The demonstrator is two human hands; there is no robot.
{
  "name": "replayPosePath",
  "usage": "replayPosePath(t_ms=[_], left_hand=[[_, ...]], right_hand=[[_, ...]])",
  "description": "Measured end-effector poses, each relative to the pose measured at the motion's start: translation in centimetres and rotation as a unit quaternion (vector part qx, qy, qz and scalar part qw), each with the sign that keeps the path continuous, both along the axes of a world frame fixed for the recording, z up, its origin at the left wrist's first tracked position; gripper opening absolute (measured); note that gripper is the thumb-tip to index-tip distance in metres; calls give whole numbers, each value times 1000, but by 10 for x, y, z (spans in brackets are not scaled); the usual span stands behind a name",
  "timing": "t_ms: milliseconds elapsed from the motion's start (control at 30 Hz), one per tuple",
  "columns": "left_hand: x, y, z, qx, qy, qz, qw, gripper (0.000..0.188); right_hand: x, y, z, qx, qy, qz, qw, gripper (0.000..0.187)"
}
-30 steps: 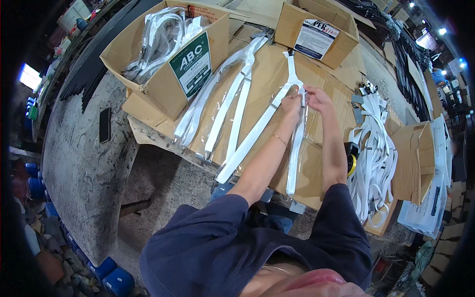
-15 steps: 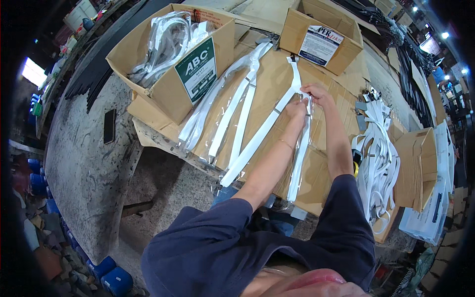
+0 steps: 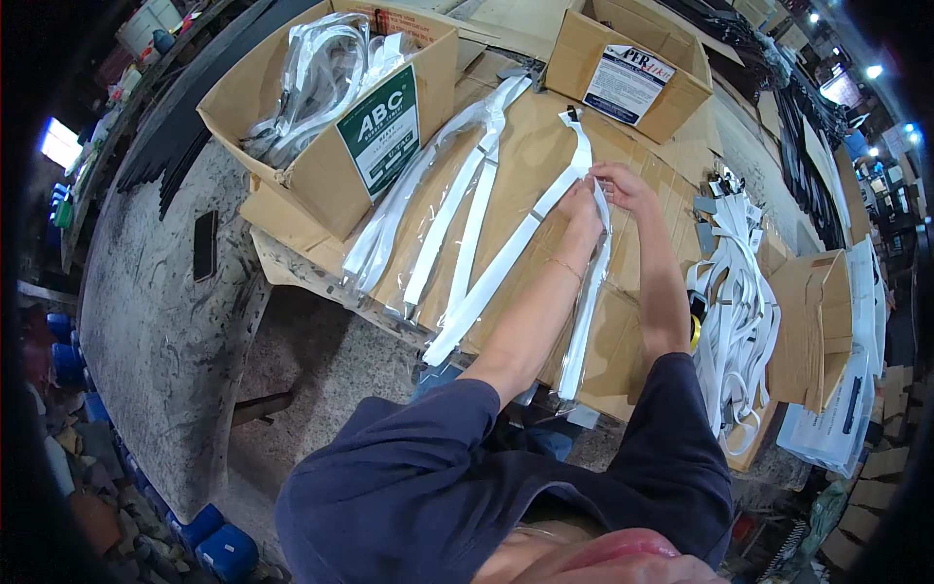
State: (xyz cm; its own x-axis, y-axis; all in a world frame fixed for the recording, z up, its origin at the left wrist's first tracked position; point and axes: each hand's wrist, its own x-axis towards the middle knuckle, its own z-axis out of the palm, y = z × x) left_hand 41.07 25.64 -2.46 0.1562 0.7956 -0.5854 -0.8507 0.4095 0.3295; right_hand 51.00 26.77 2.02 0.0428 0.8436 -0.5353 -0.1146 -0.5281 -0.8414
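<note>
A pair of white suspenders [image 3: 498, 274] lies in a Y shape on the cardboard-covered table, a dark clip at its far end. My left hand [image 3: 581, 206] is closed at the top of its right-hand strap, just below the junction. My right hand [image 3: 623, 185] pinches the same spot from the right, fingertips nearly meeting the left ones. Clear plastic film [image 3: 596, 277] surrounds the right strap; the left strap looks bare. What exactly the fingertips grip is partly hidden. To the left lie more white suspenders [image 3: 457, 229] in clear plastic sleeves.
An open carton [image 3: 282, 200] of bagged suspenders stands at the far left, another carton [image 3: 671, 122] at the far right. Loose white suspenders [image 3: 735, 311] are heaped at right beside an open box [image 3: 803, 331] and a clear plastic bin [image 3: 827, 428]. A phone [image 3: 205, 245] lies on the left table.
The whole view has shifted slightly. Both hands stay at the strap junction, with small finger movements, and the right strap's upper end has bent a little.
</note>
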Motion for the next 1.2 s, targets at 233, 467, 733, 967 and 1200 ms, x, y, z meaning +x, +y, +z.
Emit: replayPosePath(t_ms=[233, 467, 733, 967, 1200], left_hand=[[-14, -21, 27, 128, 196, -7, 972, 20], [-106, -51, 45, 400, 587, 78, 700, 23], [-150, 42, 58, 423, 376, -405, 718, 26], [-147, 28, 94, 412, 321, -379, 764, 18], [-160, 6, 135, 317, 235, -410, 822, 21]], right_hand=[[1, -13, 0, 76, 6, 36, 996, 30], [13, -22, 4, 105, 37, 10, 994, 33], [-24, -49, 40, 144, 34, 48, 988, 34], [-45, -74, 71, 190, -25, 49, 980, 33], [-79, -115, 121, 241, -130, 1, 962, 27]])
